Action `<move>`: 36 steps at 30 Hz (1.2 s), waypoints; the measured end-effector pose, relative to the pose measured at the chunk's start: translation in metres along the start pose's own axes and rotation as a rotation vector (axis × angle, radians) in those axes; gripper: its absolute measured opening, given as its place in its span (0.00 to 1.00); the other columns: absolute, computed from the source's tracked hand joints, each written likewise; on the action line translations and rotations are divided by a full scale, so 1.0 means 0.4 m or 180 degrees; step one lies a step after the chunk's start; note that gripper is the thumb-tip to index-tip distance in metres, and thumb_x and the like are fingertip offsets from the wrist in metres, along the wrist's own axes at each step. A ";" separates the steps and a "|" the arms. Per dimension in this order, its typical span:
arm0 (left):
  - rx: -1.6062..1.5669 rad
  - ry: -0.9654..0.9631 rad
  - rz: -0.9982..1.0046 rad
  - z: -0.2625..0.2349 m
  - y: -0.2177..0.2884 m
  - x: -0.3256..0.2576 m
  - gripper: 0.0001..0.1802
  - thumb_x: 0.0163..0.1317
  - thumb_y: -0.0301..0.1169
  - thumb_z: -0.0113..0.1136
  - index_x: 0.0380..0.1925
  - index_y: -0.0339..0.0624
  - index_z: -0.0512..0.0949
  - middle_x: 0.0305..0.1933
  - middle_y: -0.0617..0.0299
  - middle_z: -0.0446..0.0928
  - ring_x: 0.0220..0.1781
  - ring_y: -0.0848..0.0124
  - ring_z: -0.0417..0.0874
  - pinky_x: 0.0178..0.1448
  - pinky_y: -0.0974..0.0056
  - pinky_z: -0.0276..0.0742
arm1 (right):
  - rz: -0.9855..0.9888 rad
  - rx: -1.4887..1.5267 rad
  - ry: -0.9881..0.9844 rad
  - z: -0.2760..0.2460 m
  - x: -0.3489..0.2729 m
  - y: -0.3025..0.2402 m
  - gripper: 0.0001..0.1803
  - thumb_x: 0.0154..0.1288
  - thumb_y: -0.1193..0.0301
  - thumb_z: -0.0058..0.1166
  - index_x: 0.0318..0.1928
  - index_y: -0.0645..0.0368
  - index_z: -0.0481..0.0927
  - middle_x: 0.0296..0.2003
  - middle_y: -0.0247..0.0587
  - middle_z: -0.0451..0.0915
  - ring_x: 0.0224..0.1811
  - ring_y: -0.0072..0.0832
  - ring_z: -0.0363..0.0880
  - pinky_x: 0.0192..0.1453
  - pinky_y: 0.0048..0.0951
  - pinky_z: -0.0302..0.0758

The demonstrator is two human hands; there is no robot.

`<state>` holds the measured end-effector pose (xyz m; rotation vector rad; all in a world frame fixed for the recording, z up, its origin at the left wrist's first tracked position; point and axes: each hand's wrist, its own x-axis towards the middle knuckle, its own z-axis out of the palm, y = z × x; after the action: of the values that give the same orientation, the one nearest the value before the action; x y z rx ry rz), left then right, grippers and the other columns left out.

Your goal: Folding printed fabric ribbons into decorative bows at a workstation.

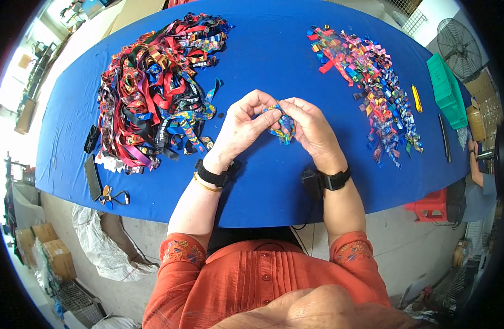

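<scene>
Over the middle of the blue table [252,186], my left hand [245,122] and my right hand [312,129] meet at the fingertips. Between them they pinch a folded lanyard strap [285,136], blue with a yellow and red print. Its lower loops hang below my fingers, and its upper part is mostly covered by them. To the left lies a large tangled heap of printed lanyard straps [148,104] in red, black, blue and purple. Long rows of small folded colourful strap pieces [375,90] spread over the right side.
A green plastic bin [446,90], a yellow cutter knife [417,98] and a dark rod [445,138] lie along the right edge. A dark flat case [92,178] and keys [114,196] sit at the left front. A red stool [430,207] and a white sack [107,241] stand below.
</scene>
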<state>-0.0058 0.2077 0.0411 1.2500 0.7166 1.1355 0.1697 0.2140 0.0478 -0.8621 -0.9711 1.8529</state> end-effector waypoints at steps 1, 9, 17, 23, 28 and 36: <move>0.0024 0.0011 -0.0020 -0.001 -0.002 0.000 0.06 0.69 0.26 0.59 0.42 0.37 0.74 0.34 0.64 0.80 0.34 0.78 0.81 0.41 0.73 0.77 | -0.0148 -0.0023 0.0122 0.005 -0.001 0.003 0.12 0.73 0.64 0.51 0.40 0.60 0.78 0.29 0.34 0.82 0.27 0.16 0.78 0.28 0.17 0.71; -0.0649 0.0084 -0.0068 -0.008 -0.019 0.004 0.07 0.68 0.28 0.59 0.41 0.40 0.72 0.34 0.62 0.81 0.36 0.78 0.81 0.45 0.72 0.75 | -0.0668 -0.0407 0.0471 0.022 0.000 0.017 0.10 0.73 0.66 0.53 0.41 0.61 0.78 0.31 0.33 0.81 0.30 0.16 0.80 0.34 0.16 0.74; -0.0581 0.0301 -0.0160 -0.016 -0.028 0.006 0.07 0.67 0.28 0.59 0.39 0.40 0.72 0.34 0.62 0.81 0.33 0.78 0.80 0.42 0.74 0.72 | -0.1560 -0.1103 0.0449 0.028 0.007 0.033 0.05 0.73 0.72 0.53 0.41 0.60 0.77 0.33 0.29 0.79 0.31 0.12 0.75 0.35 0.16 0.72; -0.0608 0.0367 -0.0189 -0.017 -0.020 0.005 0.06 0.65 0.26 0.59 0.38 0.40 0.71 0.34 0.63 0.80 0.32 0.79 0.80 0.40 0.74 0.73 | -0.1765 -0.1165 0.0480 0.016 0.020 0.053 0.04 0.73 0.73 0.53 0.42 0.60 0.76 0.32 0.26 0.77 0.32 0.09 0.72 0.34 0.15 0.70; -0.0547 0.0399 -0.0201 -0.016 -0.014 0.005 0.06 0.64 0.25 0.59 0.37 0.40 0.71 0.34 0.63 0.80 0.32 0.78 0.79 0.39 0.73 0.74 | -0.1834 -0.1264 0.0321 0.017 0.015 0.051 0.03 0.73 0.74 0.52 0.42 0.59 0.76 0.33 0.26 0.77 0.32 0.09 0.72 0.34 0.14 0.69; -0.0978 0.0217 -0.0280 -0.041 -0.013 0.003 0.07 0.64 0.27 0.60 0.38 0.41 0.72 0.35 0.62 0.80 0.32 0.75 0.81 0.38 0.72 0.75 | -0.2253 -0.1862 0.0015 0.011 0.002 0.022 0.02 0.68 0.78 0.56 0.40 0.60 0.78 0.35 0.32 0.78 0.33 0.16 0.76 0.37 0.17 0.73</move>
<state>-0.0188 0.2149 0.0327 0.9167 0.6144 1.1704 0.1624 0.2106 0.0422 -0.7094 -1.6041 0.9718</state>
